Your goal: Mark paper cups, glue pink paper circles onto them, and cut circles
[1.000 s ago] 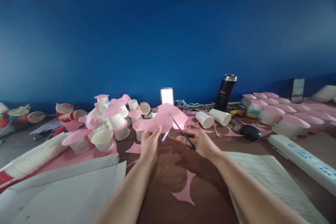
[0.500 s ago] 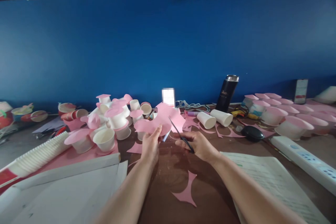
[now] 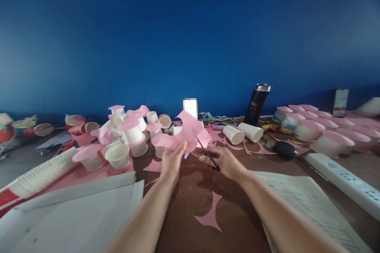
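A piece of pink paper (image 3: 184, 134) with curved cut edges is pinched by its lower edge in my left hand (image 3: 173, 161). My right hand (image 3: 225, 163) grips black-handled scissors (image 3: 210, 155), whose blades lie at the right part of the paper. Beyond the paper stands a small blurred white rectangle (image 3: 190, 104). On the brown table (image 3: 184, 209) below my hands lies a pink paper offcut (image 3: 209, 212). White paper cups (image 3: 117, 156), several with pink paper on top, crowd the space left of my left hand.
Two white cups (image 3: 233, 134) lie on their sides near a dark thermos (image 3: 257, 104). Farther right are pink-topped cups (image 3: 332, 142), a black mouse (image 3: 285, 150) and a white power strip (image 3: 344, 180). A stack of cups (image 3: 47, 174) lies left; a printed sheet (image 3: 308, 201) lies right.
The pink paper has turned slightly in my left hand, and its right part now reaches farther right. The scissors stay at its right side. My view has shifted slightly.
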Demonstrator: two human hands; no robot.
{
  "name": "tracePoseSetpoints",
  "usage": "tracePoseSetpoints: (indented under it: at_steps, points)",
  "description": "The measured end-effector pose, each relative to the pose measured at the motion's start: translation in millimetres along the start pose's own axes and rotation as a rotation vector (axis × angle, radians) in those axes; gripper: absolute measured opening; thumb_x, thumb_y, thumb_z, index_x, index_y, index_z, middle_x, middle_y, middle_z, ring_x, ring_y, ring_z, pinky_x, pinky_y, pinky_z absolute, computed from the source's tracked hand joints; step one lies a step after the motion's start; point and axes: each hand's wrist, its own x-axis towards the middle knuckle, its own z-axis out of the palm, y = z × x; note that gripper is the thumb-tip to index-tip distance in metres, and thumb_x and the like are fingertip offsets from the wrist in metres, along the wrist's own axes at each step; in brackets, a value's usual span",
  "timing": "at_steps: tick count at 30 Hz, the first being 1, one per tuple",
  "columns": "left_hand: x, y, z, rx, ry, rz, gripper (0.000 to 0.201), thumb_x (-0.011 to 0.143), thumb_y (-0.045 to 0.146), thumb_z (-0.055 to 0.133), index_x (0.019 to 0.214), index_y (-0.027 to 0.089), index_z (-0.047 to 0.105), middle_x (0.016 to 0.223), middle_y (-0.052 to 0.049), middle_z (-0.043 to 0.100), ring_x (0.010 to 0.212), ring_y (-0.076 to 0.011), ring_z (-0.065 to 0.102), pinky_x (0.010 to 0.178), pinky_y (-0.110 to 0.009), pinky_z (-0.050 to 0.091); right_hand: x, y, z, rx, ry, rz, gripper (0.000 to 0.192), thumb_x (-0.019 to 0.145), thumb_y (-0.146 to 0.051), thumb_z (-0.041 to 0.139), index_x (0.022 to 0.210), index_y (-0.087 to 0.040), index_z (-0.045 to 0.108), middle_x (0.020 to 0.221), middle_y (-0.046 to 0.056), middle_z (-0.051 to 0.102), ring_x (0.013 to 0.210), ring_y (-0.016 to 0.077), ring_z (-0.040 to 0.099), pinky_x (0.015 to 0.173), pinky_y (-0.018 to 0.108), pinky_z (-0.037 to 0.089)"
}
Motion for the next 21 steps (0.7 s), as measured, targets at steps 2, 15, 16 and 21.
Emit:
tracePoseSetpoints:
  at_steps: [2, 15, 16, 21]
  points:
    - [-1, 1, 0.4, -0.008, -0.015, 0.008, 0.047, 0.059, 0.051, 0.078, 0.08, 0.009, 0.073, 0.063, -0.007, 0.069, 0.061, -0.0214, 0.064, 0.063, -0.032, 0.049, 0, -1, 0, -0.001, -0.006, 0.004, 0.057, 0.064, -0.052, 0.078, 0.107, -0.015, 0.071, 0.059, -0.003, 0.052, 0.05, 0.0088, 0.044, 0.049, 0.024, 0.036]
    - [8, -14, -0.8, -0.13, 0.004, -0.017, 0.04, 0.053, 0.045, 0.082, 0.064, 0.01, 0.066, 0.057, -0.005, 0.064, 0.05, -0.015, 0.057, 0.051, -0.028, 0.044, -5, -10, 2, -0.078, 0.013, -0.024, 0.056, 0.068, -0.053, 0.075, 0.107, -0.012, 0.071, 0.056, -0.003, 0.048, 0.05, 0.0085, 0.042, 0.049, 0.024, 0.034]
    - [7, -14, -0.7, -0.135, 0.002, -0.018, 0.039, 0.054, 0.045, 0.082, 0.065, 0.01, 0.066, 0.058, -0.005, 0.065, 0.05, -0.0148, 0.057, 0.051, -0.027, 0.044, -5, -10, 2, -0.078, 0.014, -0.023, 0.056, 0.069, -0.052, 0.074, 0.107, -0.012, 0.071, 0.056, -0.003, 0.048, 0.05, 0.0084, 0.042, 0.049, 0.024, 0.033]
    - [6, -11, -1.3, -0.134, -0.007, -0.01, 0.04, 0.058, 0.045, 0.08, 0.072, 0.01, 0.067, 0.066, -0.007, 0.068, 0.055, -0.0149, 0.059, 0.054, -0.027, 0.046, -4, -8, 1, -0.081, 0.014, -0.025, 0.054, 0.07, -0.05, 0.074, 0.108, -0.012, 0.071, 0.056, -0.004, 0.047, 0.049, 0.0079, 0.042, 0.049, 0.023, 0.033]
